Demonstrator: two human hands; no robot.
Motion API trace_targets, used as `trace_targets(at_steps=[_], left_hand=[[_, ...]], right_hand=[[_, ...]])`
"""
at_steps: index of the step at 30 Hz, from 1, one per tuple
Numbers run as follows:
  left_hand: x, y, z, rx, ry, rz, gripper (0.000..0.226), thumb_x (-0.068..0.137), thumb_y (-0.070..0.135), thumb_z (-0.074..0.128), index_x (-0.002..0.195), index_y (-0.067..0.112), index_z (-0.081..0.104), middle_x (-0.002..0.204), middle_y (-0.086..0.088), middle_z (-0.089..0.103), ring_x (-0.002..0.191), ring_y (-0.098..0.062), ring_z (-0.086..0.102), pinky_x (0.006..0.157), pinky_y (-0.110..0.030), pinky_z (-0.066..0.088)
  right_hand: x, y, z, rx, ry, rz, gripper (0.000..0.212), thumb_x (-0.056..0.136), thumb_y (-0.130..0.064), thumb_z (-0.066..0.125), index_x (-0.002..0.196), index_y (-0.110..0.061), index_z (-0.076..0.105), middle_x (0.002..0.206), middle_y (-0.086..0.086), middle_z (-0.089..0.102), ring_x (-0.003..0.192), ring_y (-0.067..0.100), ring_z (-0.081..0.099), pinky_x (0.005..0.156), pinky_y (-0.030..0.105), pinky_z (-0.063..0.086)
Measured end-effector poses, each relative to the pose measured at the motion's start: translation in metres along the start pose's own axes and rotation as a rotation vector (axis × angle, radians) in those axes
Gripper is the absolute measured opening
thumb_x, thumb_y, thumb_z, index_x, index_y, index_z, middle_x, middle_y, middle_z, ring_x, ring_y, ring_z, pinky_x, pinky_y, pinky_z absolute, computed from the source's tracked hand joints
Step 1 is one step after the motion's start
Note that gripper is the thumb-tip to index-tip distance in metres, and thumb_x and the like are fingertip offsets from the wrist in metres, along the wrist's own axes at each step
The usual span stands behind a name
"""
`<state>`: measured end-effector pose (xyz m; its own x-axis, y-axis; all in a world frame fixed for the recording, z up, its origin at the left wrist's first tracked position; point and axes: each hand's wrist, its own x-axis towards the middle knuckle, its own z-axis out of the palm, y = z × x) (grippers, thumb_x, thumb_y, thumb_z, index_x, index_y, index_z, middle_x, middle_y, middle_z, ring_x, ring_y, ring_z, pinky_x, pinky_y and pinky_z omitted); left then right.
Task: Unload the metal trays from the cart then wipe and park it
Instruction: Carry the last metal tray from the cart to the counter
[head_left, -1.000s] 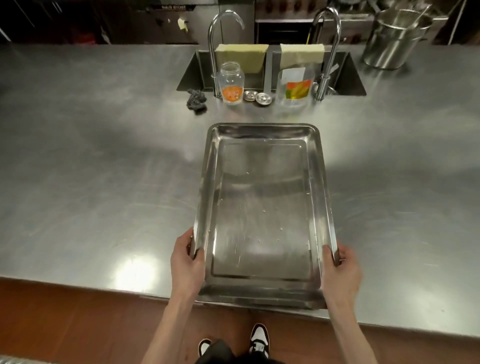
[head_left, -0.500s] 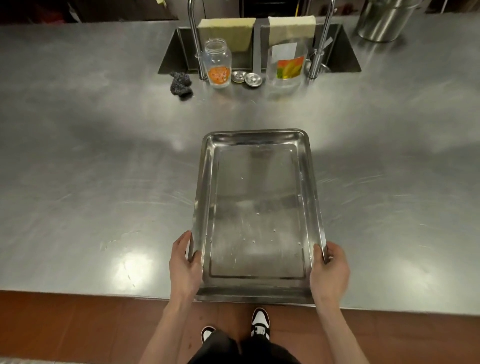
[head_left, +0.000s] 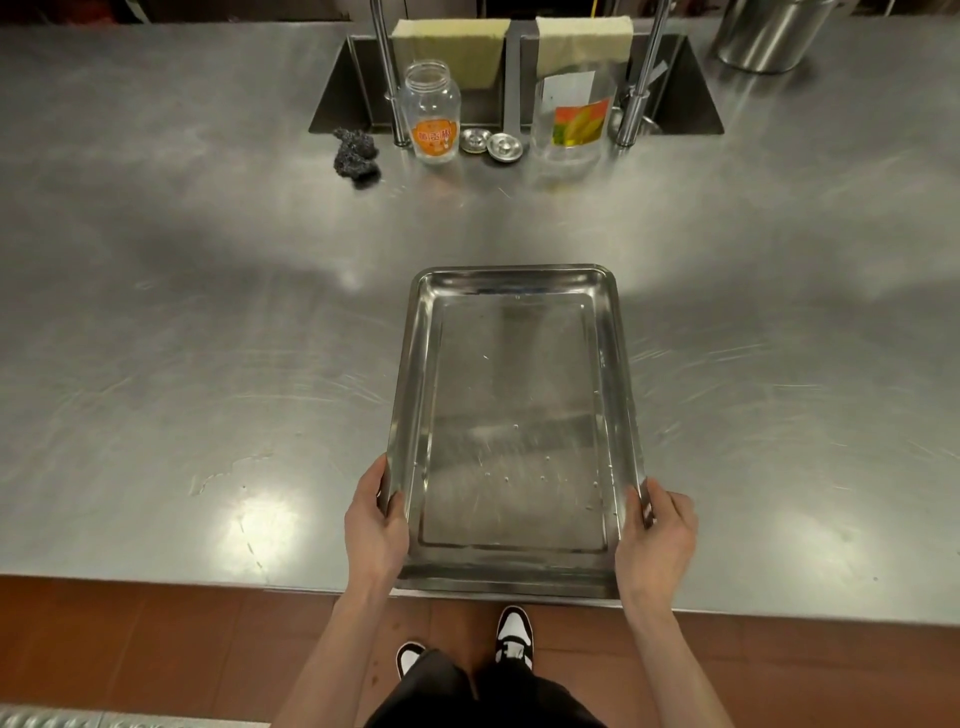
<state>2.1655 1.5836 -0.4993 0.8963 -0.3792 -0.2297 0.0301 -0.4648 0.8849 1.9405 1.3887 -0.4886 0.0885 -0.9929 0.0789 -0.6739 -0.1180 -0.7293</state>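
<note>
A rectangular metal tray (head_left: 514, 415), empty but for a few water drops, lies lengthwise on the steel counter (head_left: 182, 338), its near end just past the counter's front edge. My left hand (head_left: 375, 525) grips the tray's left rim near that end, thumb inside the rim. On the opposite rim, my right hand (head_left: 655, 540) grips the same way. The cart is out of view.
At the back, a double sink (head_left: 691, 93) has two taps and two yellow cloths (head_left: 449, 44) over its edge. Before it stand a glass jar (head_left: 432, 117), two small metal strainers (head_left: 503, 147), a clear bag (head_left: 571, 122) and a steel scourer (head_left: 356, 156). A steel pot (head_left: 769, 31) stands far right.
The tray has come down flat onto the counter near its front edge, still held by both hands. My view has tilted down, so the sink sits higher in frame.
</note>
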Motion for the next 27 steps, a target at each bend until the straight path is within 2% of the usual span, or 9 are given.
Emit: trace_targets(at_steps=[4,7,11,13,15,18,20,24,27], left_hand=[[0.001,-0.001,0.002,0.029,-0.011,-0.004,0.053,0.104,0.003,0.060,0.154,0.022,0.053,0.147,0.009,0.063,0.136,-0.016,0.059,0.119,-0.041,0.045],[0.002,-0.001,0.002,0.060,-0.004,-0.009,0.053,0.105,0.007,0.061,0.154,0.025,0.053,0.146,0.012,0.062,0.134,-0.013,0.059,0.118,-0.039,0.046],[0.002,-0.004,0.003,0.055,-0.012,-0.026,0.054,0.105,0.005,0.059,0.152,0.032,0.053,0.132,0.040,0.056,0.120,0.019,0.057,0.114,-0.028,0.044],[0.002,-0.006,0.003,0.046,-0.013,-0.024,0.055,0.105,0.004,0.059,0.152,0.032,0.053,0.131,0.044,0.052,0.116,0.027,0.053,0.112,-0.026,0.043],[0.004,-0.006,0.003,0.033,-0.012,-0.021,0.055,0.104,0.004,0.060,0.151,0.031,0.054,0.135,0.037,0.055,0.120,0.019,0.056,0.113,-0.028,0.045],[0.004,-0.005,0.005,0.030,-0.006,-0.020,0.053,0.104,0.005,0.061,0.151,0.027,0.055,0.142,0.019,0.058,0.130,-0.002,0.058,0.114,-0.032,0.046],[0.004,-0.004,0.005,0.018,-0.007,-0.027,0.051,0.104,0.006,0.062,0.151,0.025,0.055,0.143,0.016,0.058,0.134,-0.009,0.057,0.116,-0.034,0.046],[0.003,0.011,-0.001,-0.093,0.023,-0.096,0.048,0.105,0.027,0.065,0.152,0.027,0.054,0.145,0.007,0.064,0.134,-0.015,0.059,0.119,-0.043,0.046],[0.000,0.030,-0.007,-0.131,0.064,-0.050,0.052,0.108,0.034,0.059,0.158,0.034,0.045,0.154,0.008,0.056,0.137,-0.011,0.053,0.122,-0.044,0.041]], right_hand=[[0.002,0.003,0.003,0.039,0.015,-0.010,0.025,0.095,0.004,0.073,0.119,0.010,0.072,0.102,0.005,0.051,0.095,0.023,0.050,0.082,0.032,0.044],[0.001,0.006,0.005,0.029,0.008,-0.007,0.025,0.095,0.001,0.074,0.120,0.009,0.073,0.103,0.005,0.051,0.090,0.024,0.053,0.079,0.033,0.046],[-0.003,0.008,0.008,0.012,-0.004,0.062,0.026,0.099,-0.008,0.072,0.123,0.003,0.074,0.106,0.000,0.050,0.079,0.027,0.058,0.073,0.033,0.044],[-0.003,0.008,0.009,0.013,-0.010,0.072,0.028,0.099,-0.009,0.071,0.125,0.002,0.073,0.108,-0.002,0.048,0.080,0.026,0.058,0.074,0.032,0.044],[-0.002,0.008,0.009,0.034,-0.017,0.076,0.029,0.100,-0.009,0.071,0.127,0.003,0.071,0.112,-0.003,0.048,0.083,0.025,0.060,0.077,0.032,0.045],[-0.001,0.008,0.008,0.055,-0.033,0.084,0.030,0.100,-0.008,0.070,0.128,0.003,0.070,0.115,-0.002,0.048,0.088,0.028,0.063,0.080,0.033,0.047],[-0.001,0.008,0.008,0.064,-0.047,0.104,0.028,0.100,-0.007,0.071,0.125,0.003,0.071,0.116,0.001,0.050,0.091,0.030,0.063,0.082,0.032,0.046],[0.000,0.005,0.004,0.111,-0.110,0.144,0.032,0.103,-0.017,0.066,0.129,0.002,0.069,0.125,0.012,0.056,0.105,0.032,0.066,0.090,0.030,0.045],[-0.001,-0.005,-0.003,0.146,-0.138,0.090,0.049,0.111,-0.036,0.048,0.147,-0.004,0.056,0.144,0.013,0.054,0.127,0.029,0.060,0.103,0.031,0.044]])
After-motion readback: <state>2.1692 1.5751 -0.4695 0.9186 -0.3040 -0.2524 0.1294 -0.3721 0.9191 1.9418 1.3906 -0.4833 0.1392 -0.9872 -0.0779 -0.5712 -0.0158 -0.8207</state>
